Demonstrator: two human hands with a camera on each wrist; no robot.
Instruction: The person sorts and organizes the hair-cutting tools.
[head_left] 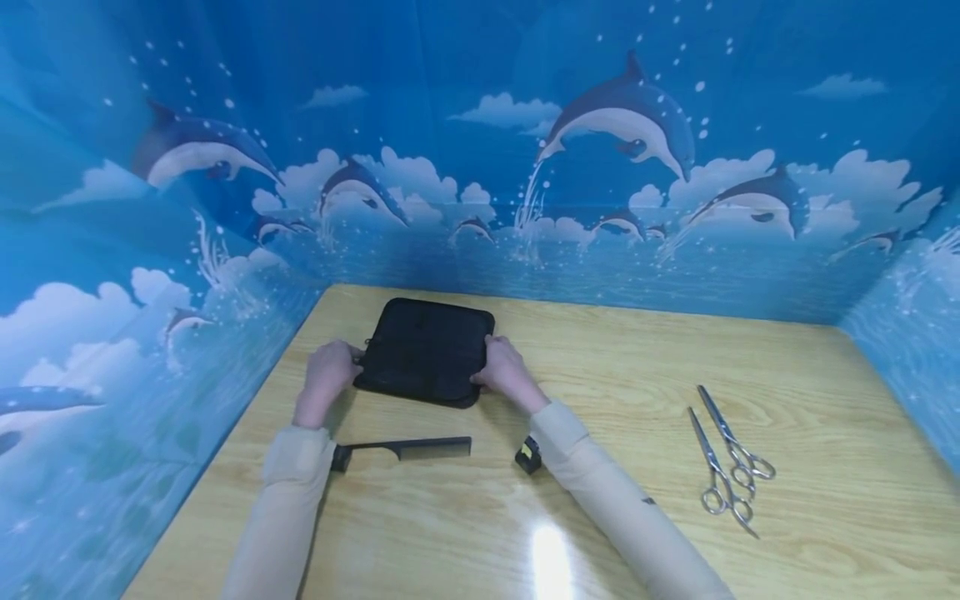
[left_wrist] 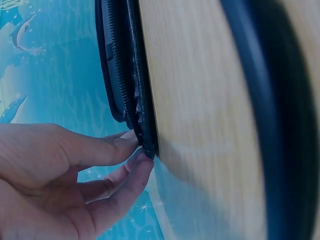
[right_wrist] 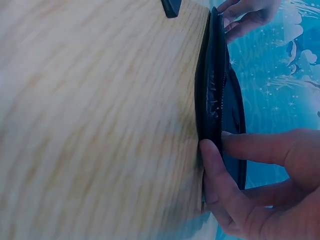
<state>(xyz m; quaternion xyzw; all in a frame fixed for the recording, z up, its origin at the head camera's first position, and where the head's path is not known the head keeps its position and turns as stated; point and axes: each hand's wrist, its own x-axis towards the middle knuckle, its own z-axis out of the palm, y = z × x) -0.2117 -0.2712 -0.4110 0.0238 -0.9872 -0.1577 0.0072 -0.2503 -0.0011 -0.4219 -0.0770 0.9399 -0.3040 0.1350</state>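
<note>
A black zippered case (head_left: 427,350) lies on the table towards the back left. My left hand (head_left: 330,375) pinches its left edge, thumb above and fingertips below, at the corner where the zipper (left_wrist: 116,55) runs along the side. On the opposite side, my right hand (head_left: 506,367) grips the right edge between thumb and fingers. The right wrist view shows those fingers (right_wrist: 220,175) at the case's near right corner, with the left hand (right_wrist: 252,15) at the far end. The inside of the case is hidden in the head view.
A black tail comb (head_left: 435,448) lies in front of the case, its tail beside the left wrist camera (head_left: 341,458). Two pairs of silver scissors, one nearer (head_left: 716,475) and one farther (head_left: 731,437), lie on the right. Dolphin-printed blue sheeting (head_left: 465,150) walls the table's back and sides.
</note>
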